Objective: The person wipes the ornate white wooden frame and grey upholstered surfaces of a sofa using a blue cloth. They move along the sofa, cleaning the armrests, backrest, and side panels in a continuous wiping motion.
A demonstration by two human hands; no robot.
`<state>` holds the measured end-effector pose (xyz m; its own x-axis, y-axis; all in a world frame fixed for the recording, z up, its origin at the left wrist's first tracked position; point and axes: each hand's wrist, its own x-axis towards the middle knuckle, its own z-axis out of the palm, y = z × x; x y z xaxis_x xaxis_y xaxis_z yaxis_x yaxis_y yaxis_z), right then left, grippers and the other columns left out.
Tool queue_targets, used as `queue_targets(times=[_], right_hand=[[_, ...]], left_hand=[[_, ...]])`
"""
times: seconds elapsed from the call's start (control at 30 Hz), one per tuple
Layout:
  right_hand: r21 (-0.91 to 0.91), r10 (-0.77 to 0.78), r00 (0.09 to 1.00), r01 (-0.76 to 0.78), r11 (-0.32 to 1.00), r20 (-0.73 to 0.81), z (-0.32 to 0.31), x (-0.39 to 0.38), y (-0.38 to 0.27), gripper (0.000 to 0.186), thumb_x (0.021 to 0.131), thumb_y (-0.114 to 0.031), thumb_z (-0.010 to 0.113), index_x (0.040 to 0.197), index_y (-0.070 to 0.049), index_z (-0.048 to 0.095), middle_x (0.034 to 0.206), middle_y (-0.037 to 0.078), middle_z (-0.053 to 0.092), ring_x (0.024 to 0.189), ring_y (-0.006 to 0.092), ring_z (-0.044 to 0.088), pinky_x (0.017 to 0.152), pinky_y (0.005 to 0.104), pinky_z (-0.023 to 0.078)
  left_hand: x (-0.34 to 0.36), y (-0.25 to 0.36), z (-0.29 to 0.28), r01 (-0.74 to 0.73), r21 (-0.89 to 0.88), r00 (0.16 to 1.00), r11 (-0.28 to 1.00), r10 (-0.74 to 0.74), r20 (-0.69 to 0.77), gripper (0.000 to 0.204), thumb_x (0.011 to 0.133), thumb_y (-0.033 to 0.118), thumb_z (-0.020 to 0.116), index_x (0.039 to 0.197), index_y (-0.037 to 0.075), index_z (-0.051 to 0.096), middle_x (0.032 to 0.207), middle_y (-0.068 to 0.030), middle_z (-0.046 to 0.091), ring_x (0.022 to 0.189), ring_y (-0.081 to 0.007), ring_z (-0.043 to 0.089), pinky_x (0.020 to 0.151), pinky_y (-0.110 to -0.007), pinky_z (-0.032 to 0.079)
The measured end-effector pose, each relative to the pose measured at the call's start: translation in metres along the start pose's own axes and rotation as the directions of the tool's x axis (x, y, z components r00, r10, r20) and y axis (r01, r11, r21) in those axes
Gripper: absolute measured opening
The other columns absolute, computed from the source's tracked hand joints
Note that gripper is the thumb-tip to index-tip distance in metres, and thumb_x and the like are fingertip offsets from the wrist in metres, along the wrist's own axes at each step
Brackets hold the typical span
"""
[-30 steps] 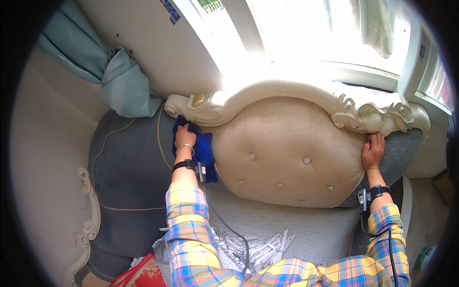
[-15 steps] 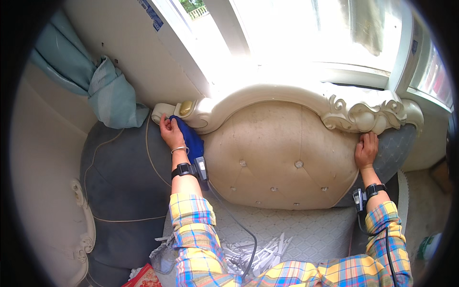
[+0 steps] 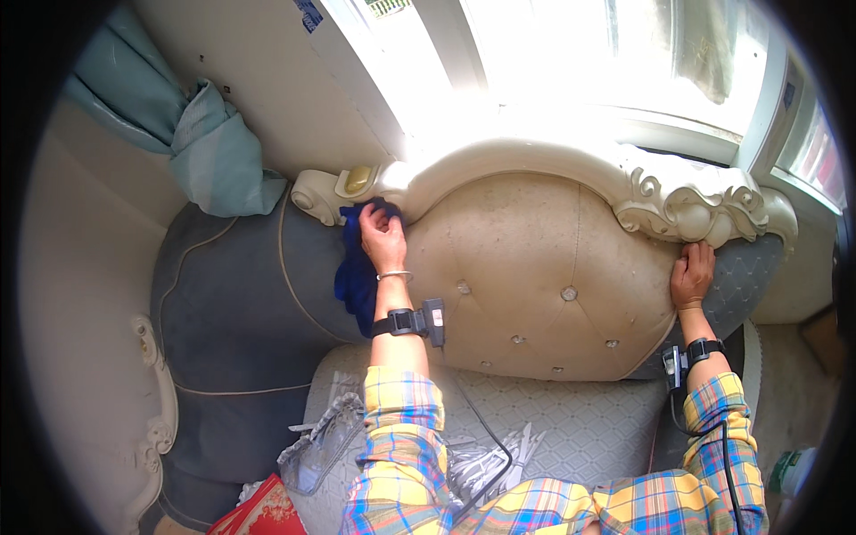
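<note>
My left hand point(image 3: 383, 239) is closed on a dark blue cloth point(image 3: 357, 281), pressing it where the cream carved frame point(image 3: 513, 153) of a sofa meets its padding. The cloth's loose end hangs down beside my wrist. Farther right, my right hand point(image 3: 692, 276) has its fingers curled at the lower edge of the frame's scrolled crest; the fingertips are partly hidden. Between my hands spreads the tan tufted backrest point(image 3: 522, 267), marked with dark specks and set with shiny buttons.
A tied light-blue curtain point(image 3: 218, 160) hangs at the left above grey sofa padding point(image 3: 241, 303). White strips point(image 3: 495, 464) lie on the patterned seat point(image 3: 571, 423), near a silvery-grey pouch point(image 3: 323, 446) and a red packet point(image 3: 263, 513). Cables run from the wrist devices. A bright window point(image 3: 606, 62) stands behind.
My left hand has slid right along the frame with the blue cloth, away from the scrolled left end. My right hand stays at the crest. The view has shifted slightly.
</note>
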<state>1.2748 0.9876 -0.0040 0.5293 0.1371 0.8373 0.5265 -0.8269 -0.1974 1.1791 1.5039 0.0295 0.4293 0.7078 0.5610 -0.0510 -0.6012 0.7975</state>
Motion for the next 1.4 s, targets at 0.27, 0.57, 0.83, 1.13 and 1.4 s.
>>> queue_targets(times=[0.27, 0.57, 0.83, 1.13, 1.4], right_hand=[[0.012, -0.006, 1.0, 0.006, 1.0, 0.011, -0.002, 0.0, 0.001, 0.005, 0.072, -0.007, 0.046, 0.077, -0.005, 0.047, 0.081, 0.014, 0.046, 0.08, 0.0352, 0.046, 0.072, 0.0438, 0.038], [-0.01, -0.016, 1.0, 0.016, 1.0, 0.024, -0.003, -0.001, 0.001, 0.006, 0.072, -0.006, 0.047, 0.078, -0.005, 0.048, 0.08, 0.013, 0.047, 0.079, 0.0348, 0.047, 0.072, 0.0436, 0.038], [0.004, -0.024, 1.0, 0.024, 1.0, 0.012, -0.004, 0.001, 0.0, 0.007, 0.071, -0.006, 0.048, 0.077, -0.005, 0.048, 0.081, 0.013, 0.047, 0.08, 0.0342, 0.047, 0.072, 0.0433, 0.038], [0.012, -0.005, 1.0, 0.005, 1.0, 0.028, -0.004, 0.0, 0.0, 0.007, 0.071, -0.007, 0.048, 0.077, -0.005, 0.047, 0.08, 0.012, 0.046, 0.079, 0.034, 0.047, 0.071, 0.0433, 0.038], [0.008, 0.019, 1.0, -0.019, 1.0, 0.014, -0.001, 0.0, -0.001, 0.006, 0.071, -0.007, 0.049, 0.077, -0.006, 0.048, 0.08, 0.011, 0.047, 0.079, 0.0333, 0.047, 0.071, 0.0431, 0.038]], left_hand=[[-0.009, 0.007, -0.011, 0.256, -0.537, 0.965, 0.803, -0.182, 0.189, 0.047, 0.085, -0.006, 0.056, 0.131, 0.0, 0.048, 0.123, -0.017, 0.057, 0.116, -0.0222, 0.053, 0.1, -0.032, 0.041], [0.016, 0.015, -0.039, -0.551, 0.388, 0.821, 0.739, 0.394, 0.414, 0.035, 0.078, -0.006, 0.052, 0.108, 0.007, 0.065, 0.098, -0.0106, 0.06, 0.094, -0.0328, 0.055, 0.083, -0.041, 0.046], [0.028, -0.016, -0.09, -0.366, 0.431, 0.924, 0.825, 0.269, 0.271, 0.034, 0.077, -0.003, 0.05, 0.106, 0.005, 0.066, 0.094, -0.0129, 0.065, 0.086, -0.0319, 0.062, 0.076, -0.038, 0.05], [0.025, -0.015, -0.06, -0.218, 0.689, 0.976, 0.691, 0.15, 0.159, 0.041, 0.084, 0.03, 0.061, 0.111, -0.001, 0.063, 0.112, -0.0188, 0.062, 0.109, -0.0364, 0.054, 0.094, -0.043, 0.043], [0.035, 0.011, -0.045, -0.088, 0.797, 0.946, 0.598, -0.2, 0.254, 0.04, 0.073, 0.029, 0.058, 0.102, 0.005, 0.07, 0.11, -0.0179, 0.064, 0.107, -0.0349, 0.057, 0.093, -0.043, 0.046]])
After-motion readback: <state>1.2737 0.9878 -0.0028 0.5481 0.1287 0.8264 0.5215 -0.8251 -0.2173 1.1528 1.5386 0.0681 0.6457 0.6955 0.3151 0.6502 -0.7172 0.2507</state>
